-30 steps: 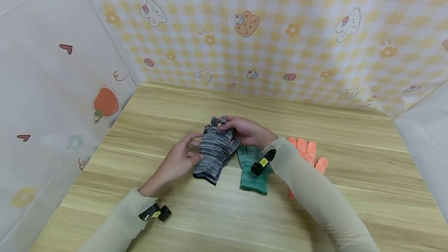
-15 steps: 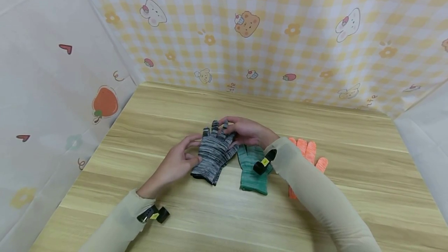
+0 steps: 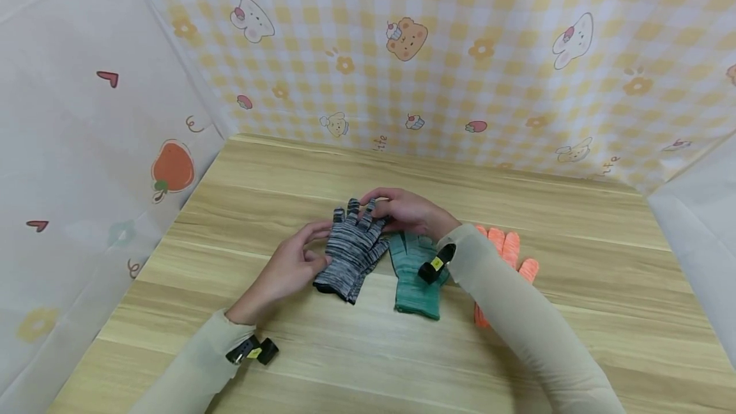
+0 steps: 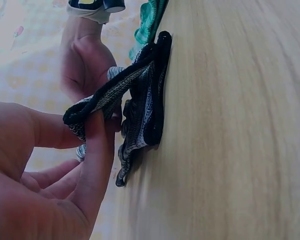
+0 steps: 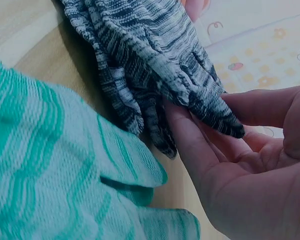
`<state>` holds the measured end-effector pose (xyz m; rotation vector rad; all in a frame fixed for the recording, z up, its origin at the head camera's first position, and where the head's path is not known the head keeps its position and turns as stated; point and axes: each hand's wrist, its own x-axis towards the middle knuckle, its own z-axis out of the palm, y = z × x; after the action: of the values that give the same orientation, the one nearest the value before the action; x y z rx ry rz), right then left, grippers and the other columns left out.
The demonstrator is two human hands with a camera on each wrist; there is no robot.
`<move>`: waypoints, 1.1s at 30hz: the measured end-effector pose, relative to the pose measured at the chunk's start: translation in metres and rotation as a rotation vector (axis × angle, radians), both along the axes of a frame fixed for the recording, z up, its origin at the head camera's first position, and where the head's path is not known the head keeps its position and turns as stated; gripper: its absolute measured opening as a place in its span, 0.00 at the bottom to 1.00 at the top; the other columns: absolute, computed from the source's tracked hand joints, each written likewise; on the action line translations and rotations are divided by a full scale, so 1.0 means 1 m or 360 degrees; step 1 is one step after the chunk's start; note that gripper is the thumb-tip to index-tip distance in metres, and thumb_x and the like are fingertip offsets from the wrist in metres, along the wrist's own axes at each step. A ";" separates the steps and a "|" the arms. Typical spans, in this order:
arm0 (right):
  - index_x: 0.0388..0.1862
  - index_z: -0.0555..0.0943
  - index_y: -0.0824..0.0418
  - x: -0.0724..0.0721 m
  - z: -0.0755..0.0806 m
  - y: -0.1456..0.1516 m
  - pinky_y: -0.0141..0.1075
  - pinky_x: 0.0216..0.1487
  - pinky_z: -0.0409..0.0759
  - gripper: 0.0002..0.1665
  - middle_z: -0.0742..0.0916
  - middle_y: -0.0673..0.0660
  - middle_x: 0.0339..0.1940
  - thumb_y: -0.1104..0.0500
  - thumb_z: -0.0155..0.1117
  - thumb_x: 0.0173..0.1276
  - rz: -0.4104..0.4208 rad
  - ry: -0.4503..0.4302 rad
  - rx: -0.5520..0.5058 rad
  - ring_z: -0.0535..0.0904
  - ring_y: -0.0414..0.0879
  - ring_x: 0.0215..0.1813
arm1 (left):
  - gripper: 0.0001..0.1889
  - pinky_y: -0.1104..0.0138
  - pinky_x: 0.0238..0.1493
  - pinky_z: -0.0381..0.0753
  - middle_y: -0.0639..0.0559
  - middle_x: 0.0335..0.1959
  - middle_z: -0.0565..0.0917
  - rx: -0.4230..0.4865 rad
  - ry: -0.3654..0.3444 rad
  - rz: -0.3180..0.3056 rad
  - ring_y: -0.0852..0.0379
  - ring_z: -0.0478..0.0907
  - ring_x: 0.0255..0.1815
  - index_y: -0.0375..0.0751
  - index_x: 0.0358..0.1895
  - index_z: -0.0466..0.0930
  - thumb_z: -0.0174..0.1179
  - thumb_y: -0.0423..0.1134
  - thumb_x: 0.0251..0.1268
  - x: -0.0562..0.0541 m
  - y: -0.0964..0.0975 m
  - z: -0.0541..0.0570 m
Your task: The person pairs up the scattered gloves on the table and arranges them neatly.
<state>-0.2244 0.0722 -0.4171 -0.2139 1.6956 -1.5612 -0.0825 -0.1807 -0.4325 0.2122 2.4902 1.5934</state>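
Note:
A black-and-grey knit glove (image 3: 351, 245) lies on top of a matching glove (image 4: 146, 112), fingers toward the back of the table. My left hand (image 3: 294, 264) pinches the upper glove's left side near the cuff; in the left wrist view that cuff is raised off the lower glove. At the finger end, my right hand (image 3: 409, 213) holds the upper glove's fingers between thumb and fingers, as the right wrist view shows. Just right of the pair lies a green glove (image 3: 416, 289), partly under my right wrist.
An orange glove (image 3: 506, 249) lies farther right, partly covered by my right forearm. The wooden table (image 3: 368, 363) meets a yellow checked cloth (image 3: 460, 82) at the back and a white printed sheet (image 3: 75, 165) on the left.
The upper grey glove has shifted slightly left and toward me, and its fingers now spread more over the lower one. Both hands have kept hold with only small movements.

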 end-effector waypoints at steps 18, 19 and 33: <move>0.66 0.80 0.71 0.001 0.000 0.001 0.44 0.56 0.84 0.24 0.88 0.63 0.53 0.76 0.65 0.71 0.0106 0.0770 0.0312 0.85 0.53 0.51 | 0.37 0.64 0.40 0.88 0.32 0.76 0.77 -0.0087 0.0088 -0.0020 0.54 0.90 0.41 0.36 0.81 0.71 0.65 0.21 0.69 0.000 -0.002 -0.005; 0.64 0.81 0.71 0.001 -0.001 0.001 0.44 0.56 0.85 0.23 0.88 0.63 0.54 0.77 0.66 0.71 0.0113 0.0816 0.0341 0.86 0.54 0.52 | 0.37 0.64 0.40 0.88 0.32 0.76 0.77 -0.0091 0.0095 -0.0023 0.53 0.91 0.42 0.36 0.81 0.71 0.65 0.21 0.69 -0.001 -0.002 -0.005; 0.61 0.83 0.64 0.004 -0.005 -0.001 0.49 0.61 0.86 0.20 0.89 0.61 0.56 0.72 0.72 0.73 0.0223 0.1203 0.0665 0.88 0.54 0.53 | 0.39 0.61 0.43 0.87 0.36 0.71 0.82 -0.0205 0.0088 -0.0037 0.53 0.90 0.45 0.38 0.82 0.71 0.70 0.23 0.66 0.000 0.000 -0.004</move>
<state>-0.2205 0.0710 -0.4224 -0.7551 2.4729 -1.0344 -0.0826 -0.1810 -0.4360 0.2700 2.6106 1.4303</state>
